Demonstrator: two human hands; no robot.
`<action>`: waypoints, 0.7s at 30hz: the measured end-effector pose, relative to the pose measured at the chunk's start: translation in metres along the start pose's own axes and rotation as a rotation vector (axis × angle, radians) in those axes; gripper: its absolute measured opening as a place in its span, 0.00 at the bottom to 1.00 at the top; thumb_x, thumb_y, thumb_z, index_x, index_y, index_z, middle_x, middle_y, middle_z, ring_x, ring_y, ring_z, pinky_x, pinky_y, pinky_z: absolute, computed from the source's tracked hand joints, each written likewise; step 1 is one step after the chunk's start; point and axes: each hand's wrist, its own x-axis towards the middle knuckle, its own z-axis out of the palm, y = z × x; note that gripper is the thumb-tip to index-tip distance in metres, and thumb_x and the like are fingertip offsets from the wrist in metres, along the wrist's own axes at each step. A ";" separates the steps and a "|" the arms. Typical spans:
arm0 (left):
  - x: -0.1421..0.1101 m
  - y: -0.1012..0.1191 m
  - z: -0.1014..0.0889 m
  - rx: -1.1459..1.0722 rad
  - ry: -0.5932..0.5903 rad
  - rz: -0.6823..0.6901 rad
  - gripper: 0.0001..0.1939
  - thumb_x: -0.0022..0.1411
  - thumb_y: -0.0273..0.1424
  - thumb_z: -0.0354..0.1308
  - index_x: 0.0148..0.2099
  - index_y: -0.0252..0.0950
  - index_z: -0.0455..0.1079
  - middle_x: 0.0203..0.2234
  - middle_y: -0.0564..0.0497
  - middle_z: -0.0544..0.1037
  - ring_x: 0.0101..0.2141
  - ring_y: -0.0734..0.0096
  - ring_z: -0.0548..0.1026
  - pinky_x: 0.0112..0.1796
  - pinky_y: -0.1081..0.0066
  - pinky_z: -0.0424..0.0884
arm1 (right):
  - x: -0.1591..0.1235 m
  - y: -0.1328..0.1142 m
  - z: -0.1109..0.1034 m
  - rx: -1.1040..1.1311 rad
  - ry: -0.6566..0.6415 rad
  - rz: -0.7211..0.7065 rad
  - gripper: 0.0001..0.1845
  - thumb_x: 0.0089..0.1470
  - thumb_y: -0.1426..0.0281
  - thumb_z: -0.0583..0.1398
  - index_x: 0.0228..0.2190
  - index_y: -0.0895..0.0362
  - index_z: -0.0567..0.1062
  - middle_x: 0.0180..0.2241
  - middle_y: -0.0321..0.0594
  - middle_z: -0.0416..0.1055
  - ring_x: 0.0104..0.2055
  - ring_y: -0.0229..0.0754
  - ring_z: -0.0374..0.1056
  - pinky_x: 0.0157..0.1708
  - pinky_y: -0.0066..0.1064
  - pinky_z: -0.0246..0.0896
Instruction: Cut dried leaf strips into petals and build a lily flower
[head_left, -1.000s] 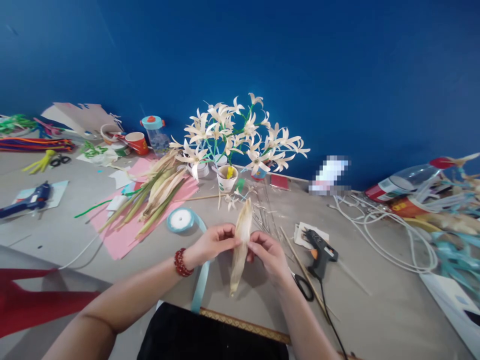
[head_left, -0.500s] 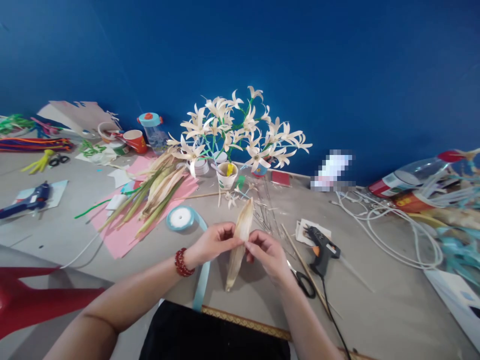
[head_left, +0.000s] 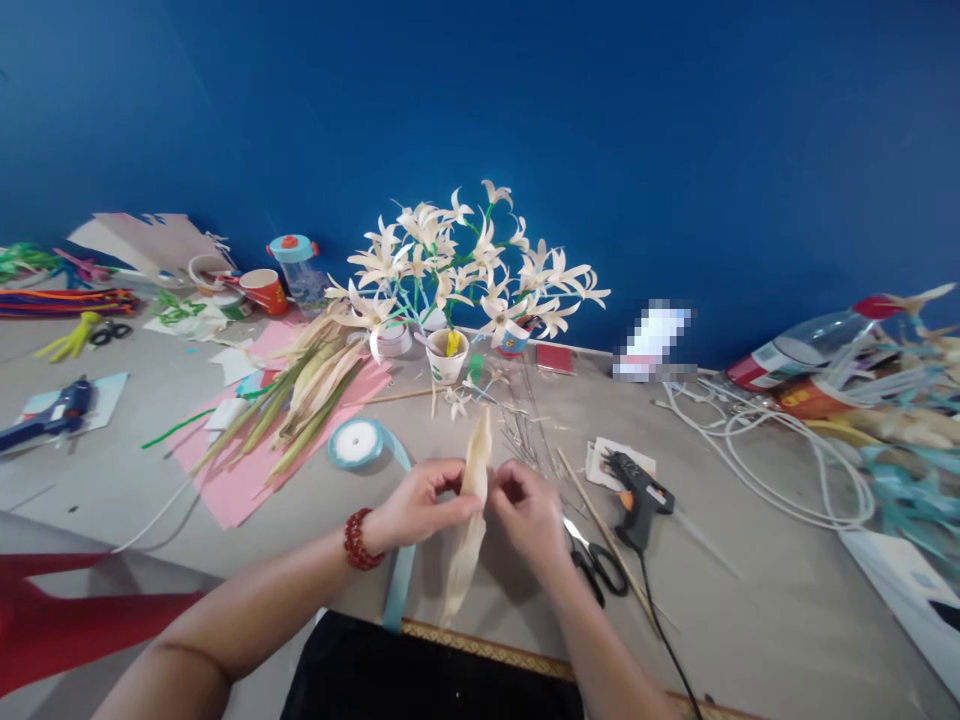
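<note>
A long pale dried corn husk [head_left: 472,480] stands upright above the table in front of me. My left hand [head_left: 435,500] pinches it near the middle between thumb and fingers. Just to the right of the husk is my right hand [head_left: 529,510], its fingertips closed together with a narrow gap to the husk. Whatever those fingertips may hold is too small to make out. Black-handled scissors [head_left: 600,572] lie beside my right wrist. A roll of light blue ribbon [head_left: 355,443] rests beyond my left hand, its loose end running down under my wrist.
White husk flowers [head_left: 450,260] stand in cups against the blue wall. More husks [head_left: 315,390] lie on pink paper [head_left: 225,500] at left. A black glue gun [head_left: 641,495] and thin sticks [head_left: 592,510] are at right, near a white cable [head_left: 750,480]. A blue glue gun [head_left: 67,405] lies far left.
My right hand has come off the husk and moved slightly right, fingertips closed. My left hand keeps its hold, and the husk's lower end has shifted toward me. The view has moved a little.
</note>
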 end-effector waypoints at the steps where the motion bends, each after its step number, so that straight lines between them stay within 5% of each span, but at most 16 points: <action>1: -0.002 0.002 0.000 -0.042 -0.023 -0.004 0.09 0.60 0.35 0.60 0.34 0.32 0.71 0.28 0.50 0.72 0.31 0.70 0.69 0.34 0.73 0.66 | 0.001 0.002 -0.003 0.003 0.034 0.014 0.07 0.44 0.73 0.60 0.19 0.55 0.67 0.17 0.29 0.60 0.21 0.35 0.56 0.21 0.25 0.50; 9: -0.026 0.032 -0.036 -0.299 -0.221 -0.161 0.15 0.53 0.39 0.66 0.31 0.33 0.69 0.22 0.52 0.70 0.23 0.75 0.64 0.25 0.74 0.59 | 0.022 0.019 -0.047 0.119 0.289 0.077 0.06 0.46 0.70 0.62 0.21 0.55 0.69 0.15 0.28 0.61 0.17 0.33 0.55 0.17 0.24 0.48; 12: -0.044 0.044 -0.060 -0.237 -0.092 -0.094 0.15 0.55 0.42 0.63 0.31 0.34 0.70 0.22 0.51 0.69 0.25 0.72 0.65 0.27 0.72 0.61 | 0.027 0.020 -0.055 0.218 0.342 0.109 0.09 0.48 0.68 0.60 0.21 0.55 0.66 0.16 0.29 0.63 0.16 0.32 0.54 0.16 0.24 0.47; 15: -0.055 0.047 -0.093 0.080 0.096 -0.164 0.12 0.57 0.40 0.62 0.32 0.35 0.71 0.26 0.52 0.70 0.28 0.71 0.66 0.29 0.73 0.63 | 0.027 0.015 -0.055 0.321 0.275 0.132 0.11 0.48 0.65 0.60 0.20 0.56 0.67 0.17 0.31 0.64 0.16 0.32 0.55 0.16 0.24 0.49; 18: -0.050 0.042 -0.133 0.395 0.275 -0.205 0.14 0.58 0.42 0.60 0.31 0.36 0.68 0.24 0.54 0.69 0.27 0.71 0.67 0.29 0.75 0.63 | 0.025 0.010 -0.050 0.390 0.163 0.142 0.13 0.48 0.64 0.62 0.19 0.57 0.70 0.17 0.32 0.65 0.17 0.32 0.56 0.17 0.25 0.51; 21: -0.033 0.039 -0.171 0.629 0.317 -0.231 0.17 0.55 0.46 0.59 0.32 0.36 0.68 0.24 0.54 0.71 0.26 0.69 0.69 0.26 0.75 0.62 | 0.022 0.008 -0.043 0.428 0.073 0.141 0.13 0.49 0.64 0.62 0.20 0.57 0.72 0.18 0.33 0.66 0.17 0.31 0.56 0.18 0.24 0.52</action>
